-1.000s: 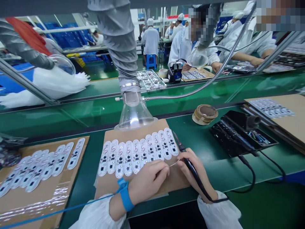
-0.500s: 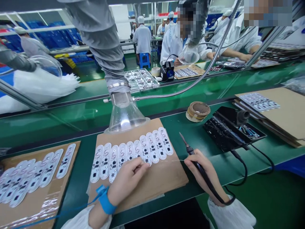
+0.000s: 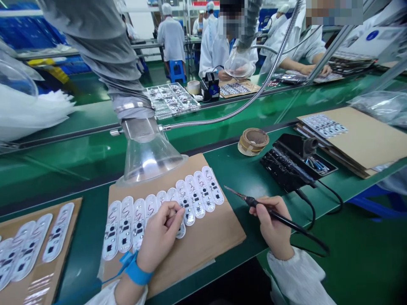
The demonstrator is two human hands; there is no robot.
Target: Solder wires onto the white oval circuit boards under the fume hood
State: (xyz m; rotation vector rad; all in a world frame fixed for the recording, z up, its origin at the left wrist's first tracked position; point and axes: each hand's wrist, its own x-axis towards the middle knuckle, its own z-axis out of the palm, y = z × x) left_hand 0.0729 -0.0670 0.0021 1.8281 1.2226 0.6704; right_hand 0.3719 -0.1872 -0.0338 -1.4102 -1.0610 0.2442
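**solderfan:** What's closest to the camera here?

**benchrat:** The left hand [image 3: 160,235], with a blue wrist strap [image 3: 135,271] on it. Its fingers are curled in tight, with the tips pressed onto one of the white boards [image 3: 200,195] about mid-row. Can't tell if it's pinching anything thin. The right hand [image 3: 271,226] is wrapped around the handle of a soldering iron [image 3: 254,202]. The tip points left at the row but is clear of it, over bare bench [image 3: 248,173].

**solderfan:** And what do the boards look like?

**benchrat:** Little rounded white strips, lined up side by side in a slanted row. Each has dark chips and a squiggly red line near its far end. They lie on a cardboard sheet [image 3: 213,231] right at the bench's near edge. A second sheet [image 3: 41,279] with the same strips is at the near left corner.

**solderfan:** Further back?

**benchrat:** A clear funnel hood [image 3: 149,156] sits at the cardboard sheet's far edge, just beside the row. A tape roll [image 3: 253,142] is by the bench's far edge. A black iron stand [image 3: 286,163] is just right of it, with the cord trailing to the iron. A cardboard stack [image 3: 365,140] with more strips is at the right end. Past all that is a green belt [image 3: 79,148], then people in white coats.
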